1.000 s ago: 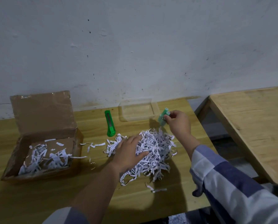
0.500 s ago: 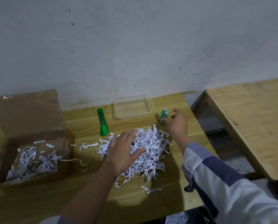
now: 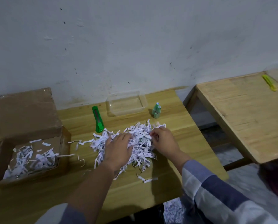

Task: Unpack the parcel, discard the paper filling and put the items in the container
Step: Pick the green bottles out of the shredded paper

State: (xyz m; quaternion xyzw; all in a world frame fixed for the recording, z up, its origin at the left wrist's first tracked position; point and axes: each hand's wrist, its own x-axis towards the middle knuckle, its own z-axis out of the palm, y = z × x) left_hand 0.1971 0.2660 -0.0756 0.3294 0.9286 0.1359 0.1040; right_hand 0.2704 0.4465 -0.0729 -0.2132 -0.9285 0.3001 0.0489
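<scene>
A heap of white shredded paper [image 3: 139, 143] lies in the middle of the wooden table. My left hand [image 3: 118, 150] rests flat on its left side with fingers spread. My right hand [image 3: 163, 142] is at the heap's right edge, its fingers curled into the strips. Two small green bottles [image 3: 156, 110] stand upright on the table just right of the clear plastic container [image 3: 127, 104], which holds nothing. The open cardboard parcel [image 3: 26, 143] sits at the left, some shredded paper still inside it.
A green utility knife [image 3: 97, 119] lies between the parcel and the container. Loose paper strips [image 3: 147, 179] lie scattered near the table's front edge. A second wooden table [image 3: 243, 117] stands to the right across a gap, with a yellow knife [image 3: 270, 82] on it.
My right hand set the green bottles down beside the container, let go, and came back to the paper heap. The left hand stayed on the heap.
</scene>
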